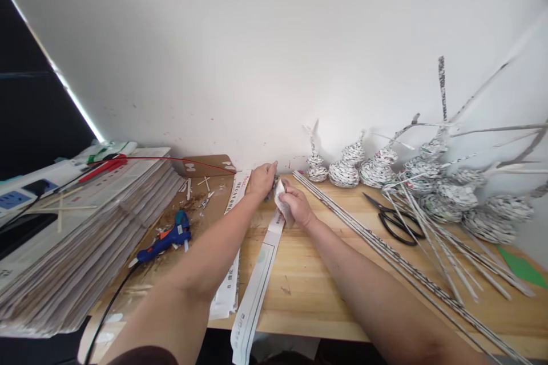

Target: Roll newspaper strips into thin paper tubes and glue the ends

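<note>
A long newspaper strip (259, 276) runs from between my hands down the table and hangs over its front edge. My right hand (297, 204) pinches the strip's upper part, which is folded or curled there. Close by on the left, my left hand (262, 180) has its fingers bent around a dark printed bit at the strip's far end; its fingertips are partly hidden. A stack of cut newspaper strips (233, 274) lies under and beside my left forearm. Right of my right hand, several thin rolled paper sticks (363, 231) lie slantwise across the table.
Woven paper gourds (345, 171) line the wall at the right. Black scissors (398, 223) lie among loose paper sticks (440, 245). On the left, a blue glue gun (169, 239) rests on cardboard (216, 188) beside a tall newspaper pile (98, 245). A red utility knife (103, 168) tops the pile.
</note>
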`<state>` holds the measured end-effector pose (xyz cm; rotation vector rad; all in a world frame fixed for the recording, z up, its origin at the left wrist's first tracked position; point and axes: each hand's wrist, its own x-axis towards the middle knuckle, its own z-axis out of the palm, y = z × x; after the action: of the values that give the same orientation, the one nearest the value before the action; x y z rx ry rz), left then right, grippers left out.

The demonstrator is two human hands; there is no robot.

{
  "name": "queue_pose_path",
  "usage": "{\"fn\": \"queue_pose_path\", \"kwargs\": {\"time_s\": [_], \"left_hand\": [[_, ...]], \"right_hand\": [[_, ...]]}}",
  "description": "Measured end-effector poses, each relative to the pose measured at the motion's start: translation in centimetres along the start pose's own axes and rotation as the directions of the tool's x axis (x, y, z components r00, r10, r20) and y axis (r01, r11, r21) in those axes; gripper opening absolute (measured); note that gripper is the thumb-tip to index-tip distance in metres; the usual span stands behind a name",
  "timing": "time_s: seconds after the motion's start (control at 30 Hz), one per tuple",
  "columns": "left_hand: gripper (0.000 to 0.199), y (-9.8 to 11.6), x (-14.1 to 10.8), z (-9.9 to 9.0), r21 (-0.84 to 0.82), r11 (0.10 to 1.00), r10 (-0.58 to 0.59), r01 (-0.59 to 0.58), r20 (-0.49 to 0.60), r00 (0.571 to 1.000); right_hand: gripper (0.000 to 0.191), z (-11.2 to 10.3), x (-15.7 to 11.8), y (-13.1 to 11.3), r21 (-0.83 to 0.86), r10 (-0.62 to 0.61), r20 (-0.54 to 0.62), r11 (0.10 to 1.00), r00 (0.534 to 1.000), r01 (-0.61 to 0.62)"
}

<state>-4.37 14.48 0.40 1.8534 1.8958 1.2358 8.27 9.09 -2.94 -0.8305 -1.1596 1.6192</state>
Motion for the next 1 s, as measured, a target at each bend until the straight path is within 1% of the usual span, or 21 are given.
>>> {"fn": "queue_pose_path", "kwargs": {"time_s": [0.1, 0.17, 0.2, 0.27, 0.33, 0.4, 0.43, 0.5, 0.57, 0.6, 0.67, 0.7, 0.73, 0.77, 0.83, 0.87, 0.93, 0.97, 1.0], "left_hand": [[0.050, 0.5, -0.2, 0.4, 0.005, 0.999, 0.034, -0.035, 0.069, 0.997], [0.045, 0.2, -0.4, 0.4, 0.007, 0.998, 0.059, -0.061, 0.141, 0.988], [0.042, 0.0, -0.6, 0.3, 0.012, 0.997, 0.068, -0.071, 0.178, 0.982], [0.040, -0.6, -0.9, -0.3, 0.027, 0.996, 0.081, -0.090, 0.238, 0.968], [0.054, -1.1, -1.2, -1.3, 0.044, 0.993, 0.097, -0.113, 0.267, 0.959], [0.067, -1.4, -1.6, -2.6, 0.048, 0.989, 0.120, -0.138, 0.274, 0.954], [0.067, -1.4, -1.9, -3.3, 0.040, 0.989, 0.129, -0.145, 0.273, 0.953], [0.052, -1.1, -2.8, -4.8, -0.036, 0.992, 0.125, -0.119, 0.283, 0.951], [0.040, -0.5, -4.3, -6.3, -0.107, 0.989, 0.134, -0.105, 0.315, 0.940], [0.038, -0.2, -5.3, -7.0, -0.206, 0.976, 0.153, -0.077, 0.382, 0.911], [0.043, 0.5, -7.5, -8.1, -0.336, 0.942, 0.193, -0.006, 0.526, 0.828], [0.046, 0.8, -8.5, -8.5, -0.366, 0.931, 0.216, -0.004, 0.540, 0.814], [0.048, 1.1, -9.5, -8.9, -0.384, 0.922, 0.254, -0.043, 0.518, 0.817], [0.049, 1.4, -10.2, -9.1, -0.388, 0.915, 0.298, -0.110, 0.470, 0.831], [0.051, 1.7, -11.2, -9.4, -0.342, 0.912, 0.355, -0.224, 0.388, 0.851], [0.050, 1.8, -11.4, -9.5, -0.315, 0.915, 0.362, -0.252, 0.365, 0.858], [0.046, 1.8, -11.4, -9.6, -0.273, 0.933, 0.322, -0.233, 0.351, 0.879], [0.044, 1.8, -11.2, -9.8, -0.266, 0.945, 0.282, -0.193, 0.353, 0.892], [0.043, 1.8, -11.1, -10.0, -0.273, 0.952, 0.232, -0.137, 0.357, 0.905]], "right_hand": [[0.007, -0.1, -0.1, -0.2, -0.013, 0.050, 0.098, 0.999, 0.994, -0.049], [0.006, -0.2, -0.3, -0.4, -0.018, 0.101, 0.196, 0.995, 0.975, -0.100], [0.005, -0.2, -0.5, -0.6, -0.021, 0.131, 0.252, 0.991, 0.959, -0.130], [0.005, -0.3, -0.9, -0.9, -0.031, 0.191, 0.366, 0.981, 0.911, -0.194], [0.008, -0.5, -1.3, -1.2, -0.025, 0.252, 0.478, 0.961, 0.842, -0.274], [0.012, -0.7, -1.5, -1.4, -0.007, 0.296, 0.562, 0.935, 0.772, -0.354], [0.012, -0.8, -1.6, -1.5, 0.005, 0.310, 0.590, 0.922, 0.745, -0.387], [0.010, -0.9, -1.6, -1.6, 0.020, 0.325, 0.616, 0.904, 0.718, -0.426], [0.008, -1.0, -1.7, -1.7, 0.026, 0.332, 0.628, 0.895, 0.703, -0.446], [0.009, -1.0, -1.7, -1.8, 0.025, 0.335, 0.632, 0.893, 0.699, -0.450], [0.009, -1.1, -1.8, -1.9, 0.003, 0.350, 0.627, 0.892, 0.695, -0.452], [0.009, -1.1, -1.8, -2.0, -0.011, 0.361, 0.620, 0.892, 0.697, -0.453], [0.009, -1.2, -1.9, -2.1, -0.021, 0.371, 0.613, 0.891, 0.698, -0.454], [0.010, -1.3, -1.9, -2.1, -0.027, 0.378, 0.610, 0.888, 0.697, -0.459], [0.011, -1.5, -2.0, -2.1, -0.020, 0.376, 0.623, 0.884, 0.686, -0.467], [0.012, -1.7, -2.0, -2.1, -0.010, 0.367, 0.637, 0.883, 0.678, -0.469], [0.016, -2.1, -1.8, -2.0, 0.016, 0.349, 0.654, 0.881, 0.671, -0.474], [0.019, -2.3, -1.6, -2.0, 0.047, 0.333, 0.647, 0.881, 0.686, -0.472], [0.022, -2.4, -1.4, -2.0, 0.104, 0.306, 0.618, 0.881, 0.724, -0.461]]}}
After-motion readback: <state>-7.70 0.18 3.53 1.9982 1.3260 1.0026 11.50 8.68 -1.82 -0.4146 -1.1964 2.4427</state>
